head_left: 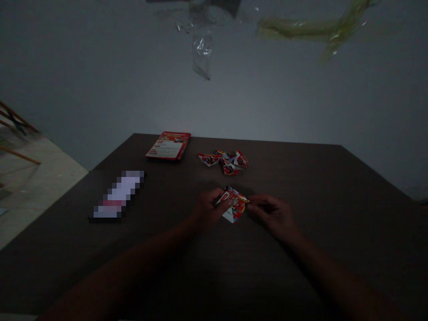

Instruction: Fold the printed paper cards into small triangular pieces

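Observation:
Between my hands is a piece of folded printed paper, red and white with small pictures. My left hand grips its left side, the thumb lying across the front. At the paper's right corner, my right hand pinches the edge between thumb and fingertips. Just beyond lie several folded pieces of the same red printed paper, bunched together on the table. A stack of red and white leaflets rests farther back on the left.
A phone with a blurred, lit screen lies on the left of the dark wooden table. The table's back edge meets a grey wall with peeling tape. Pale floor shows at the far left.

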The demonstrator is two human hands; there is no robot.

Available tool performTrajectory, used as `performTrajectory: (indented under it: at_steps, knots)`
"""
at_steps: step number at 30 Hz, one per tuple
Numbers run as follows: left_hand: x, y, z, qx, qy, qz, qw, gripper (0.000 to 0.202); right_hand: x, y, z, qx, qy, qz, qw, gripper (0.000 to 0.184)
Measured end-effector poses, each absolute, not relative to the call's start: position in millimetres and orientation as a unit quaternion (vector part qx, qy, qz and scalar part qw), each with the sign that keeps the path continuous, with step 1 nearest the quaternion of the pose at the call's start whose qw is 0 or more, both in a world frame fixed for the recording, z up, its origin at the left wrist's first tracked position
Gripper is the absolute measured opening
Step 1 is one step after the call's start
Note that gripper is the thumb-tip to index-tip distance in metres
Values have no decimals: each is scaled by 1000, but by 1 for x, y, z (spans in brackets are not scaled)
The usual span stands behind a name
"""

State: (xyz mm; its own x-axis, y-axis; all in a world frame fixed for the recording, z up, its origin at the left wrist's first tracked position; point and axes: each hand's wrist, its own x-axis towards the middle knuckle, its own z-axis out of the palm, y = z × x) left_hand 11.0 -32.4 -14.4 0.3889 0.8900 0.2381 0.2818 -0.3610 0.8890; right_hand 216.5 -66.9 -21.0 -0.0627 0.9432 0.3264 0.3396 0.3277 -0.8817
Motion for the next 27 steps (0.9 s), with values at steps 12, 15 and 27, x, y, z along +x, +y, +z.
performTrajectory:
  at_steps: [12, 15, 27]
  knots:
    - [11, -37, -13, 725, 402, 381, 410, 25, 217, -67, -16, -465, -683, 309, 471, 10]
    - [11, -38, -13, 739, 403, 380, 384, 25, 216, -67, -13, -456, -689, 304, 475, 10]
    - [15, -40, -13, 740, 414, 384, 365, 28, 211, -69, -19, -494, -632, 335, 494, 16]
